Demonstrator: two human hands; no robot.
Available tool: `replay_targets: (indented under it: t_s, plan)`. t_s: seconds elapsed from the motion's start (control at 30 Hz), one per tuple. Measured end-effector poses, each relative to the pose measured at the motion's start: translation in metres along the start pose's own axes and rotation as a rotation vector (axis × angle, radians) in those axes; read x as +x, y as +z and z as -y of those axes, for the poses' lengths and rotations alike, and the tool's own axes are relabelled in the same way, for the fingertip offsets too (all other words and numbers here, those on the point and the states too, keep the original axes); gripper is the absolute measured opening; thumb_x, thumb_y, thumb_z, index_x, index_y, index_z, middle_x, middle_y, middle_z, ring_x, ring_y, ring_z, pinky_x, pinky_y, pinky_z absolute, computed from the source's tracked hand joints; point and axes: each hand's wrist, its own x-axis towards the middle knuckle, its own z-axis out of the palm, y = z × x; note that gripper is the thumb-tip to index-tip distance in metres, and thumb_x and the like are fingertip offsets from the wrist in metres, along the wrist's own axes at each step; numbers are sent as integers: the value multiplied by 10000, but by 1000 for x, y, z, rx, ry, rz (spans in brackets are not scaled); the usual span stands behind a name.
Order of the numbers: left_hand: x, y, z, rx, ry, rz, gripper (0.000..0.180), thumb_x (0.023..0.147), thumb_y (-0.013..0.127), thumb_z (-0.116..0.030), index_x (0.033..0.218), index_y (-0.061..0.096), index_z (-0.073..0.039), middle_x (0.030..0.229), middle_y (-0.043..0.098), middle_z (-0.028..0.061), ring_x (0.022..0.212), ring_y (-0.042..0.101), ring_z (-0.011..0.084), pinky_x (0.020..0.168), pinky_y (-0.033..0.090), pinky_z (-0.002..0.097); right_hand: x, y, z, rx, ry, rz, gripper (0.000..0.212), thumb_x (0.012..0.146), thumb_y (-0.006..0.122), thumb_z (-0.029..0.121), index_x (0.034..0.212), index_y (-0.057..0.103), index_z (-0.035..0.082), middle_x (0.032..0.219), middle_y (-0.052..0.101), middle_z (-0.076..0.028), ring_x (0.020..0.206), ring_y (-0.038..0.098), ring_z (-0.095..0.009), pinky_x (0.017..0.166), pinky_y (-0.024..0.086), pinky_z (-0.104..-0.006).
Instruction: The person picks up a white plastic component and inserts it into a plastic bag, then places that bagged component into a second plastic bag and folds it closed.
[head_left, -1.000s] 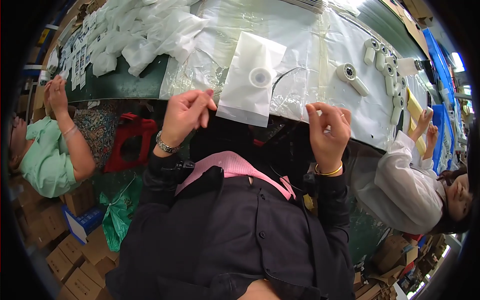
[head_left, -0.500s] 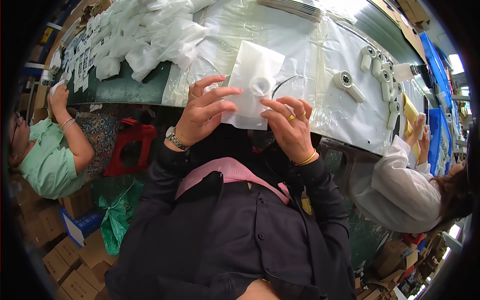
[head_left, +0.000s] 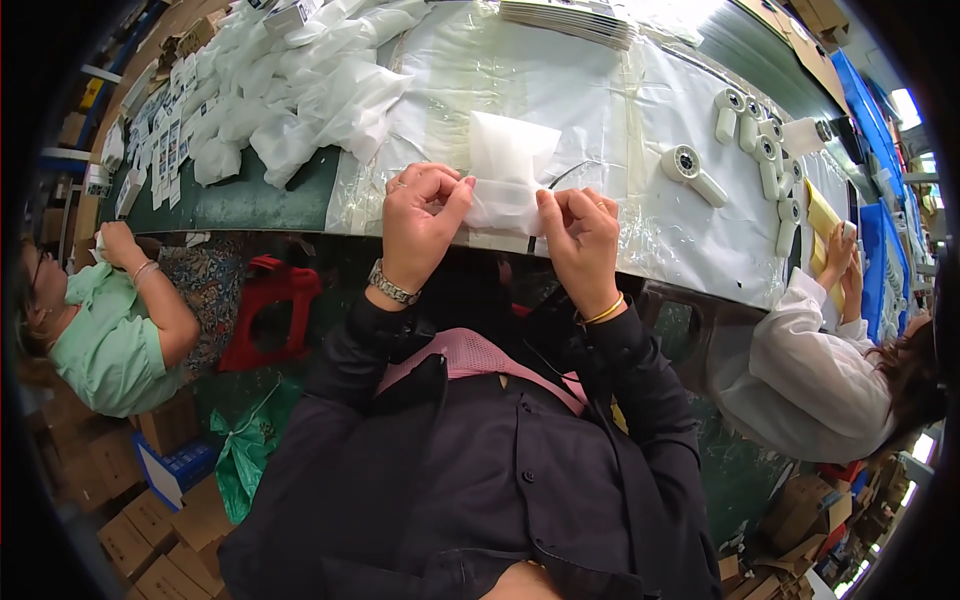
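The left hand (head_left: 424, 215) and right hand (head_left: 580, 240), each grip pinching one end of the near fold, hold the white bag (head_left: 513, 150) at the near edge of the bench (head_left: 590, 110), folding judged part done, while white fan-shaped units (head_left: 688, 163) at right remain unbagged.

red stool (head_left: 290, 287), green floor (head_left: 728, 465), bright lamp (head_left: 906, 107)

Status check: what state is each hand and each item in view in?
White pouch: near end folded over
Left hand: pinching its left side
Right hand: pinching its right side
Single white device: lying apart, unheld
White bags: heaped
Flat sheets: stacked
Green bag: bunched up
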Motion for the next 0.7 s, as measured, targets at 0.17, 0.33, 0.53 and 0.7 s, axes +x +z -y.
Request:
replay_targets:
  t_s: [0.17, 0.33, 0.53, 0.7]
  plan:
    - [6, 11, 5, 115, -11, -3, 258, 921, 821, -206, 727, 700, -86, 735, 676, 1, 849, 641, 174, 989, 396, 383, 3, 3, -9, -28, 18, -9, 253, 970, 788, 175, 767, 692, 58, 654, 584, -15, 664, 512, -173, 838, 376, -336]
    - [7, 15, 5, 292, 58, -6, 285, 899, 829, -234, 695, 682, -100, 661, 638, -16, 830, 632, 190, 994, 384, 396, 0, 7, -12, -61, 8, -23, 245, 941, 800, 179, 750, 686, 75, 640, 582, 2, 668, 540, -171, 838, 377, -339]
    - [12, 6, 3, 438, 120, -30, 261, 882, 879, -173, 741, 700, -46, 776, 691, 46, 696, 629, 191, 736, 465, 343, -3, 9, -11, -164, -68, -85, 131, 900, 831, 156, 850, 717, 114, 654, 589, 32, 670, 566, -159, 854, 385, -339]
    - [10, 2, -16, 432, 286, -115, 249, 882, 864, -299, 923, 729, -94, 867, 708, 51, 941, 654, 268, 953, 451, 433, -2, 12, -6, -138, -48, -131, 120, 885, 834, 123, 940, 728, 125, 684, 608, 41, 670, 576, -155, 860, 398, -336]
